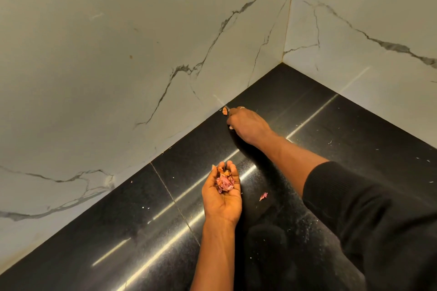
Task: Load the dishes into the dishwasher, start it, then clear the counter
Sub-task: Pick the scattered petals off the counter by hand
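Note:
My left hand (222, 198) is held palm up over the black counter (319, 125), its fingers cupped round a small heap of pink and orange onion peels (224, 182). My right hand (246, 125) reaches to the foot of the marble wall and pinches a small peel scrap (224, 110) between its fingertips. One loose pink peel (263, 196) lies on the counter just right of my left hand. No dishes or dishwasher are in view.
White marble walls (118, 66) meet in a corner at the back of the counter. Tiny white crumbs (329, 142) are scattered on the counter's right side and near the left seam (165, 186). The surface is glossy with light streaks.

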